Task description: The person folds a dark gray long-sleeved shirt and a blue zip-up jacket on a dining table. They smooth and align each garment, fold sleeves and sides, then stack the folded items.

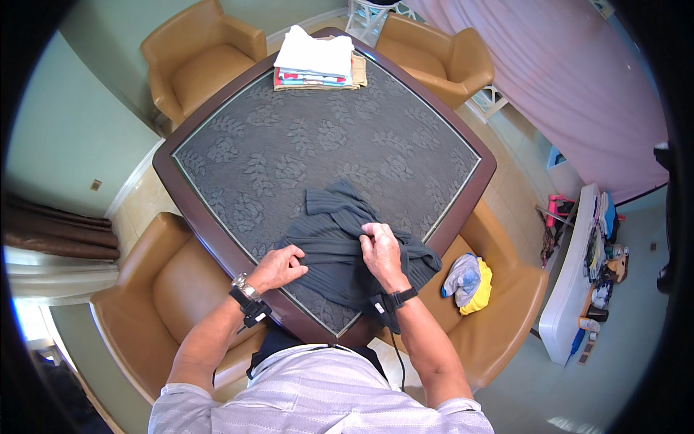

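Note:
A dark grey ribbed garment (336,255) lies bunched at the near corner of the table, part of it hanging over the right edge. My left hand (279,266) is at the garment's left side, fingers curled; whether cloth is pinched between them cannot be told. My right hand (381,249) is over the garment's right part with the fingertips bent together near a fold; its hold on the cloth is unclear. At the table's far corner lies a stack of folded clothes (314,62), white on top with coloured and tan layers below.
The square table (461,209) has a dark wooden rim. Tan leather armchairs stand around it, one at the near left (184,276) and one at the near right (504,304). Crumpled grey and yellow cloths (474,285) lie on the right one. A white shelf (564,293) with various items stands farther right.

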`<action>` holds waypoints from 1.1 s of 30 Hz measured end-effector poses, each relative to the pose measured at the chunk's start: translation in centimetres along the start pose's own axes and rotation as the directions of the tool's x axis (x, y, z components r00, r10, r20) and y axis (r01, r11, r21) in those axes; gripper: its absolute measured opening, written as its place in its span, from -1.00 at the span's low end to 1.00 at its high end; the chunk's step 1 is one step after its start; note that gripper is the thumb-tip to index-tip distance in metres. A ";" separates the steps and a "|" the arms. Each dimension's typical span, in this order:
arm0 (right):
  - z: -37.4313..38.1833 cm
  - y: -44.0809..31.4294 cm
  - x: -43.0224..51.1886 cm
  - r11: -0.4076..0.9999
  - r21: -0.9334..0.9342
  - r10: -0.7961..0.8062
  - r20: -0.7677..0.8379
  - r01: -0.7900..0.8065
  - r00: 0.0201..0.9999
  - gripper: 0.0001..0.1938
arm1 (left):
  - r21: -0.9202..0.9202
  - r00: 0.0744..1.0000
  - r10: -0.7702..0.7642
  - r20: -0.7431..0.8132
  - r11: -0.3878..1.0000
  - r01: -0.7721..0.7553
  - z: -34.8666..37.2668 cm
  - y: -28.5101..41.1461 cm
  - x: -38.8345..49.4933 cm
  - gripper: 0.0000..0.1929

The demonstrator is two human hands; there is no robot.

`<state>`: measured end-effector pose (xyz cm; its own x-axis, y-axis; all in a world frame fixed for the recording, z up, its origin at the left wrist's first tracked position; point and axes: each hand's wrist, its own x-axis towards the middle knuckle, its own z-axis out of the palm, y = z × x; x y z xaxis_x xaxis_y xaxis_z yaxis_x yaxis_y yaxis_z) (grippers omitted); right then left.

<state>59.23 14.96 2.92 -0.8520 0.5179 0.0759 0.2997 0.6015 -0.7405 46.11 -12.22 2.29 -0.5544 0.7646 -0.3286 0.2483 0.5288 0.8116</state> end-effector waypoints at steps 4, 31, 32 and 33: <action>2.2 -1.9 3.2 0.983 -0.072 -0.168 0.014 0.169 0.986 -0.71 | -0.062 0.998 -0.065 -0.016 0.996 0.063 0.6 -1.2 0.0 -0.64; 4.4 1.3 10.3 0.992 0.051 0.105 0.173 -0.115 0.979 -0.82 | 0.497 0.865 0.436 -0.248 0.824 -0.272 -3.6 2.7 11.5 -0.18; 4.4 1.4 10.4 0.991 0.053 0.116 0.170 -0.126 0.979 -0.81 | 0.494 0.899 0.399 -0.180 0.827 -0.268 -3.4 2.8 12.5 -0.18; 4.4 1.5 10.5 0.991 0.078 0.091 0.165 -0.105 0.982 -0.81 | 0.513 0.901 0.408 -0.148 0.811 -0.282 -3.3 2.7 13.4 -0.20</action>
<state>48.81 18.61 -0.34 -0.8803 0.4631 -0.1028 0.3528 0.4944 -0.7944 36.72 -1.78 1.71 -0.5159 0.8500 0.1062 0.7653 0.4017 0.5029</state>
